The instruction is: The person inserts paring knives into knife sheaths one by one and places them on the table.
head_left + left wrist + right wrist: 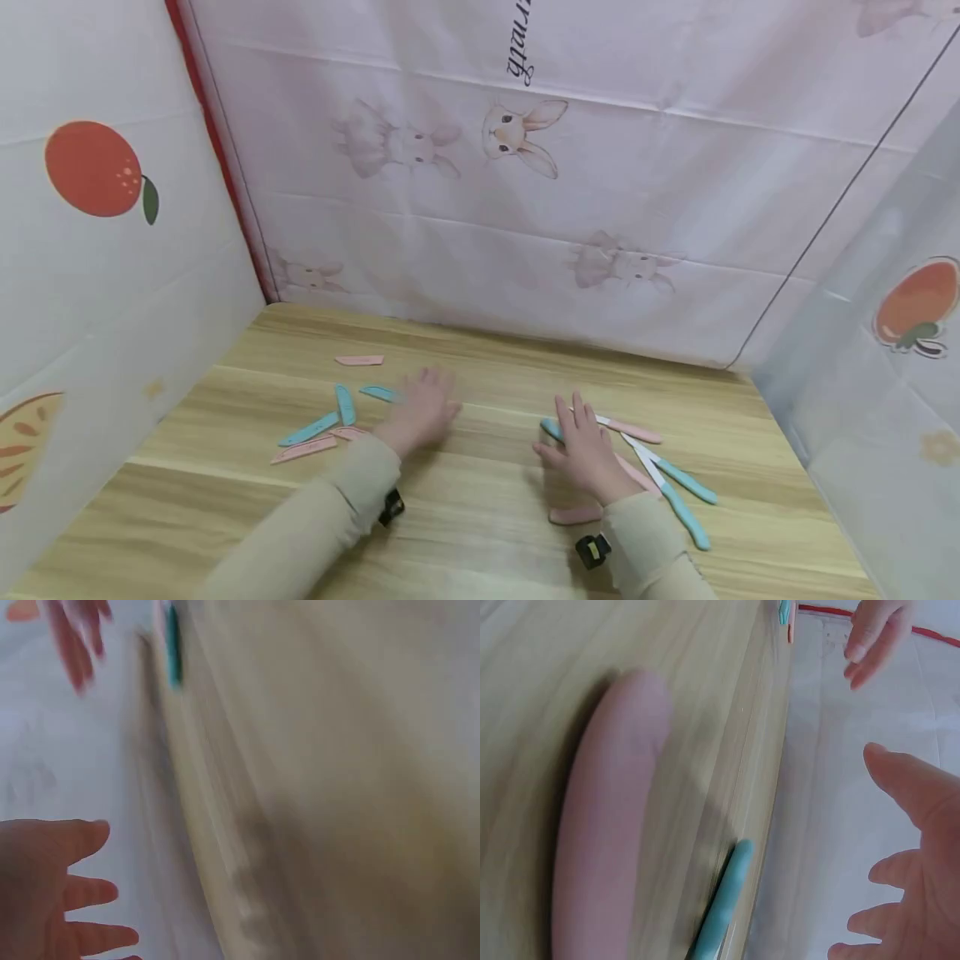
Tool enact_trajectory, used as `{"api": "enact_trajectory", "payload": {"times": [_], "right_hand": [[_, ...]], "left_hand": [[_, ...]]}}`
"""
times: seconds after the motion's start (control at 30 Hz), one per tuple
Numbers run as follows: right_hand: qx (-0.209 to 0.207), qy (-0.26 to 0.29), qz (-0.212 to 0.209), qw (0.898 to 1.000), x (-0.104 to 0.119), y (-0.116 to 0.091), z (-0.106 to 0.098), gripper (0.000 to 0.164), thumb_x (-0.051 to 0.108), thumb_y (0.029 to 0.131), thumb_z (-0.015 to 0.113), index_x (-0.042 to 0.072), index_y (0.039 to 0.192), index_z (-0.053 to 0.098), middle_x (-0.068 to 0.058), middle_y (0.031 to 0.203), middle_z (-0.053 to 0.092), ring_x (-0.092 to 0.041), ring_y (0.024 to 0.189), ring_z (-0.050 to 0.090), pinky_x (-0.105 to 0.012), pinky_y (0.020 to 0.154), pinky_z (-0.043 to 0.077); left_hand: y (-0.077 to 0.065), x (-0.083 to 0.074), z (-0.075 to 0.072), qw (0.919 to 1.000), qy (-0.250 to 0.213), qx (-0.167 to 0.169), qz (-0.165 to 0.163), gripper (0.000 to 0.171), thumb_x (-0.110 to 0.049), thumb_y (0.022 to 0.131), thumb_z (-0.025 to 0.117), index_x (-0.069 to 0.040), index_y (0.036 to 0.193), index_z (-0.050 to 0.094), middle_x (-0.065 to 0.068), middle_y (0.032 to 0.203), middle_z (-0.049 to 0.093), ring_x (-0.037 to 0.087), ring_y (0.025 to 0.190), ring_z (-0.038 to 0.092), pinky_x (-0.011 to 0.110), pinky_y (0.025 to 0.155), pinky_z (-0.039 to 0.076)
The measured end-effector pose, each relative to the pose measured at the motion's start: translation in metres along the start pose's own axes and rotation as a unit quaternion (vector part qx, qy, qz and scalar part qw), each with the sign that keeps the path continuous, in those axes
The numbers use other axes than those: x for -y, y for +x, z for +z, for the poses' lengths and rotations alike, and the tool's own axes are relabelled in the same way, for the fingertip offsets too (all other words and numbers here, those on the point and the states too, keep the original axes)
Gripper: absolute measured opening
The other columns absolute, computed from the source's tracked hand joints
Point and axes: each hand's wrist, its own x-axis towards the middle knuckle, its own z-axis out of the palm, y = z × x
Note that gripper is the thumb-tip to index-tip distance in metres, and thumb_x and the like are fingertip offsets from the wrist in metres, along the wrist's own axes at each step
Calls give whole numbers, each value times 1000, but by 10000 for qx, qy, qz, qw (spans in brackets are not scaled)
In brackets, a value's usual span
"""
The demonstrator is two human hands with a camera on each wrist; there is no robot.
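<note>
1. Three long pink knife handles [636,432] and three long teal knife handles [687,518] lay around the right hand [588,454], fingers spread wide.
2. Three flat pink sheaths [303,450] and three flat teal sheaths [310,429] lay beside the left hand [423,410], fingers apart.
3. One wood-grain table [487,508] bore both.

On the left side of the worktop [487,525] lie six flat blade covers: three blue and three pink. One pink cover [360,361] lies alone at the back; one blue cover [379,392] ends just beside the left fingers [429,383]. The other four make a loose cluster. On the right lie knives [686,517] with blue or pink handles; three show bare white blades, others are partly hidden by the right hand [588,450].
</note>
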Motion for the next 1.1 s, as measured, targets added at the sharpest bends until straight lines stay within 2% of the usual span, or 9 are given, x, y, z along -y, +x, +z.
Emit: {"api": "enact_trajectory", "payload": {"times": [0.1, 0.23, 0.4, 0.5, 0.63, 0.77, 0.9, 1.0, 1.1], "right_hand": [[-115, 19, -113, 9999, -6, -1, -1, 82, 40, 90, 59, 3, 148, 14, -24, 152, 1, -45, 136, 6, -66, 104, 13], [-244, 42, -208, 9995, -14, -5, -5, 80, 38, 90, 59, 1, 147, 17, -25, 151, 5, -45, 136, 10, -62, 105, 17], [-267, 84, -206, 9994, -24, -11, -10, 77, 36, 90, 61, 1, 146, 21, -26, 151, 9, -45, 135, 15, -61, 104, 22], [-341, 103, -156, 9992, -31, -13, -14, 73, 32, 91, 61, -1, 145, 25, -28, 149, 12, -48, 133, 19, -61, 103, 24], [-458, 9, -75, 9989, -41, -16, -23, 63, 24, 91, 60, -3, 141, 33, -30, 147, 19, -48, 130, 25, -62, 101, 28], [-374, -41, -9, 9993, -49, -23, -32, 48, 15, 91, 61, -3, 132, 46, -28, 139, 36, -45, 124, 38, -59, 97, 35], [-19, 118, 94, 9999, -53, -31, -35, 24, 6, 87, 63, 1, 110, 63, -13, 109, 62, -28, 98, 60, -44, 85, 49], [531, 234, -263, 9980, -52, -38, -33, 14, 5, 82, 67, 5, 97, 66, -2, 92, 65, -13, 77, 57, -32, 70, 50], [921, 216, -856, 9918, -47, -45, -27, 16, 17, 81, 72, 8, 94, 66, 3, 89, 65, -10, 72, 56, -32, 70, 50]], "left_hand": [[16, 37, -7, 9991, 419, -40, 24, 39, -25, 95, 52, -1, 125, 50, 22, 124, 52, 40, 115, 46, 59, 94, 37], [32, 85, -11, 9972, 730, 130, -106, 31, -14, 94, 52, -1, 121, 54, 23, 116, 58, 43, 107, 53, 63, 84, 44], [38, 132, -1, 9956, 910, 158, -142, 19, -13, 94, 53, -2, 106, 63, 19, 96, 65, 36, 87, 62, 48, 73, 52], [37, 152, 6, 9960, 806, 291, -273, 18, -9, 89, 61, -1, 105, 64, 20, 97, 65, 37, 86, 62, 48, 69, 53], [33, 166, 9, 9950, 803, 438, -394, 22, 1, 84, 61, 3, 106, 64, 23, 95, 64, 37, 82, 62, 46, 64, 53], [28, 172, 6, 9953, 764, 382, -455, 16, -1, 91, 54, 6, 102, 64, 23, 88, 64, 37, 74, 62, 44, 56, 52], [26, 171, 5, 9960, 728, 223, -473, 13, -3, 91, 55, 4, 95, 65, 22, 83, 63, 35, 68, 62, 42, 50, 51], [27, 169, 2, 9958, 783, 69, -470, 12, -3, 91, 57, 4, 90, 66, 21, 80, 63, 35, 65, 62, 43, 48, 51], [28, 167, 1, 9946, 913, 98, -482, 12, -2, 91, 56, 4, 89, 66, 20, 78, 62, 35, 64, 62, 45, 49, 51]]}}
